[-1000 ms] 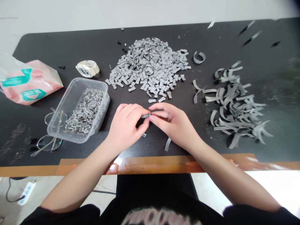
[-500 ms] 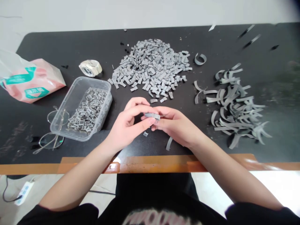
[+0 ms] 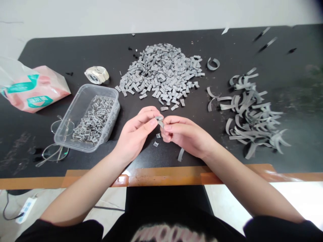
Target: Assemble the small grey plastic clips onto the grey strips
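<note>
Between the fingertips of both hands is a small grey strap piece [image 3: 160, 123], held over the near part of the table. My left hand [image 3: 137, 132] pinches its upper left end, thumb against forefinger. The lower right end is pinched by my right hand [image 3: 189, 134], with the other fingers curled. Fingers cover much of the piece, so I cannot make out its details. Just below the hands lie two small slotted buckles [image 3: 156, 144]. A short grey strip [image 3: 180, 155] rests under my right wrist.
Beyond the hands is a heap of small grey strap pieces [image 3: 164, 74]. A clear plastic tub [image 3: 63, 134] of small buckles stands left, overlapping eyeglasses [image 3: 54, 153]. A white watch [image 3: 97, 74] and a pink pack [image 3: 37, 89] lie farther left. Curved grey strips [image 3: 249, 111] spread on the right.
The hands have drawn slightly apart, and the grey piece now slants down to the right between them. A second small buckle now shows on the table below the fingers.
</note>
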Demonstrator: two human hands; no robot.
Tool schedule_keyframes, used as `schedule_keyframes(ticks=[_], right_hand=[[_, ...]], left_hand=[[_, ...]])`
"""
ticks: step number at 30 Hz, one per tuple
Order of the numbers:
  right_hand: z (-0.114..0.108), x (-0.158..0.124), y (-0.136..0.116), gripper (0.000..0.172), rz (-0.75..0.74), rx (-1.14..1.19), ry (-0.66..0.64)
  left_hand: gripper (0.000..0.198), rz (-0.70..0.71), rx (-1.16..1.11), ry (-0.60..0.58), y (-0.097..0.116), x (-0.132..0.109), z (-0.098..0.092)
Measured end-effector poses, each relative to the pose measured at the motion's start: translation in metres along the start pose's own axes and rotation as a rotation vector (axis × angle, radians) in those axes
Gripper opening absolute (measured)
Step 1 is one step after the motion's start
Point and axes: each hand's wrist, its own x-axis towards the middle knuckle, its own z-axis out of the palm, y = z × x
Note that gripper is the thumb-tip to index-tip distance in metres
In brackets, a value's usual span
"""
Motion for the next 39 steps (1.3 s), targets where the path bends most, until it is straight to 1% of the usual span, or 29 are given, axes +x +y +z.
schedule_keyframes(ticks=[4, 6, 9, 13, 15, 17, 20, 22, 24, 26, 30, 32, 34, 36, 39], right_hand=[[0.0014, -0.0014, -0.0040, 0.014, -0.047, -0.093, 0.039], [0.0026, -0.0020, -0.0035, 0.015, -0.072, -0.125, 0.057], [0.0046, -0.0039, -0.0025, 0.015, -0.133, -0.120, 0.086], [0.0061, -0.0071, -0.0040, 0.016, -0.270, -0.116, 0.168], [0.0062, -0.0081, -0.0051, 0.018, -0.309, -0.120, 0.201], [0.0060, -0.0083, -0.0054, 0.019, -0.324, -0.110, 0.204], [0.0052, -0.0078, -0.0045, 0.015, -0.353, -0.122, 0.186], [0.0046, -0.0073, -0.0039, 0.009, -0.357, -0.143, 0.205], [0.0043, -0.0070, -0.0039, 0.011, -0.352, -0.168, 0.235], [0.0046, -0.0070, -0.0044, 0.014, -0.354, -0.193, 0.260], [0.0061, -0.0077, -0.0043, 0.015, -0.345, -0.245, 0.298], [0.0063, -0.0081, -0.0035, 0.012, -0.369, -0.321, 0.323], [0.0060, -0.0082, -0.0027, 0.003, -0.413, -0.459, 0.358], [0.0054, -0.0082, -0.0024, 0.007, -0.441, -0.597, 0.385], [0.0040, -0.0078, -0.0020, 0.011, -0.474, -0.728, 0.387]], left_hand=[[0.015, -0.132, -0.093, -0.005, 0.0015, 0.0039, 0.0013], [0.013, -0.157, -0.101, 0.019, 0.0017, 0.0053, -0.0003], [0.011, -0.115, -0.063, 0.032, 0.0005, 0.0053, -0.0038], [0.011, 0.041, 0.149, -0.076, 0.0007, 0.0022, -0.0052], [0.013, 0.068, 0.237, -0.123, 0.0020, 0.0003, -0.0038], [0.015, 0.049, 0.219, -0.137, 0.0031, -0.0014, -0.0017], [0.017, -0.011, 0.071, -0.116, 0.0029, -0.0032, 0.0010], [0.016, -0.046, -0.014, -0.118, 0.0019, -0.0036, 0.0022], [0.014, -0.058, -0.048, -0.140, 0.0007, -0.0037, 0.0027], [0.012, -0.060, -0.027, -0.141, -0.0004, -0.0036, 0.0028], [0.014, -0.076, 0.090, -0.064, -0.0017, -0.0036, 0.0028], [0.015, -0.098, 0.097, -0.051, -0.0012, -0.0033, 0.0031], [0.015, -0.124, 0.091, -0.055, 0.0000, -0.0028, 0.0033], [0.015, -0.142, 0.094, -0.057, 0.0011, -0.0021, 0.0029], [0.015, -0.141, 0.042, -0.042, 0.0022, -0.0010, 0.0018]])
